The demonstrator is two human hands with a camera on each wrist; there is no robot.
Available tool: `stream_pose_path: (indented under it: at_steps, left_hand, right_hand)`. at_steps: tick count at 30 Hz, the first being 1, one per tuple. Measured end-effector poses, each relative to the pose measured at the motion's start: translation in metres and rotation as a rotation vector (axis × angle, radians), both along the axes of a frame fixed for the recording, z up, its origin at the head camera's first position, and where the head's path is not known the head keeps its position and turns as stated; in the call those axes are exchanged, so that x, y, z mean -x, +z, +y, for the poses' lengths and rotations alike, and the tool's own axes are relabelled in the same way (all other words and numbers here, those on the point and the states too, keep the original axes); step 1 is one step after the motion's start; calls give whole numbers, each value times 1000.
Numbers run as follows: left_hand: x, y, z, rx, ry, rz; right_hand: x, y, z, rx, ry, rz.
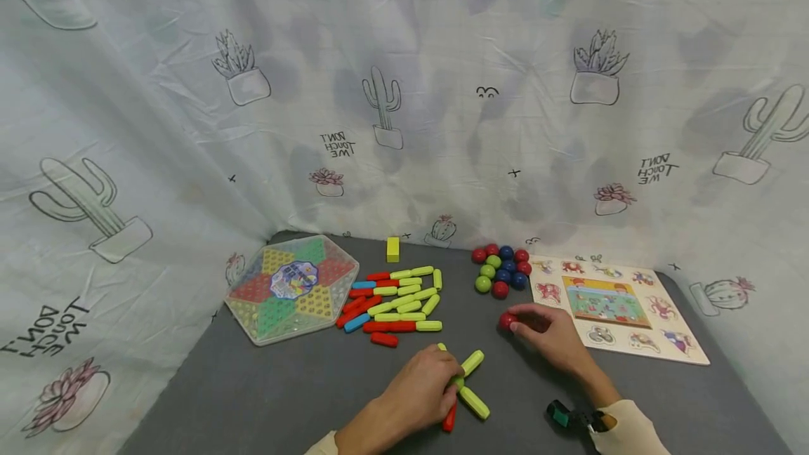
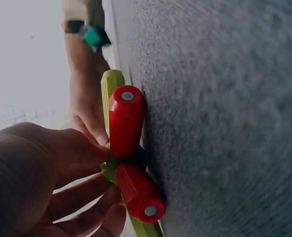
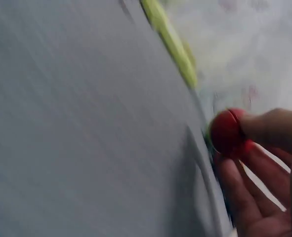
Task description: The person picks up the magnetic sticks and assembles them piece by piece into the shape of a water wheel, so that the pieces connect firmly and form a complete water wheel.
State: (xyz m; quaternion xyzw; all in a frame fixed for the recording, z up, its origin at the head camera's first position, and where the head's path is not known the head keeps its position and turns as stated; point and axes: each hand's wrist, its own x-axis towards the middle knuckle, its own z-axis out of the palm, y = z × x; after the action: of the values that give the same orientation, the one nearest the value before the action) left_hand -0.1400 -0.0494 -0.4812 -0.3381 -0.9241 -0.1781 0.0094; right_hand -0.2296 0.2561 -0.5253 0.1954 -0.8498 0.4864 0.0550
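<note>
In the head view my left hand (image 1: 422, 383) holds a star of magnetic rods joined round a yellow-green ball (image 2: 107, 171). Its thumb and fingers pinch at that ball in the left wrist view. Two yellow-green rods (image 1: 474, 403) spread to the right, and a red rod (image 1: 449, 418) points toward me. Seen end-on in the left wrist view, two red rods (image 2: 126, 123) show metal tips. Farther right, my right hand (image 1: 559, 339) pinches a red ball (image 1: 506, 321) between thumb and fingers, close over the grey table.
Beyond my left hand lie rows of red, blue and yellow-green rods (image 1: 398, 305). A cluster of coloured balls (image 1: 503, 269) sits at the back, beside a wooden picture puzzle (image 1: 663, 343). A hexagonal game board (image 1: 278, 325) lies left; a yellow block (image 1: 393, 250) stands behind.
</note>
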Motion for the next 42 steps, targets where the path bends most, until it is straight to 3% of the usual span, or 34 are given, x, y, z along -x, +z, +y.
stream_pose_path:
  at_steps: [3, 6, 14, 19, 24, 29, 38, 42]
  left_hand:
    - [0, 2, 1, 22, 7, 7]
    - [-1, 3, 2, 34, 11, 16]
    - [-1, 6, 0, 77, 22, -2]
    - [-2, 5, -1, 98, 68, 20]
    - [-6, 6, 0, 76, 117, -15]
    - [-6, 5, 1, 83, 127, -26]
    - [-5, 3, 0, 84, 59, 28]
    - [-4, 4, 0, 84, 27, 26]
  right_hand:
    - [-18, -3, -14, 83, 128, -86]
    - [-30, -5, -24, 141, 199, -131]
    - [-45, -6, -26, 141, 221, -149]
    - [-50, -8, -23, 136, 237, -132]
    - [-51, -5, -19, 113, 284, -120]
    - [-37, 0, -9, 79, 254, -100]
    - [14, 12, 11, 68, 63, 29]
    - [33, 13, 12, 60, 18, 26]
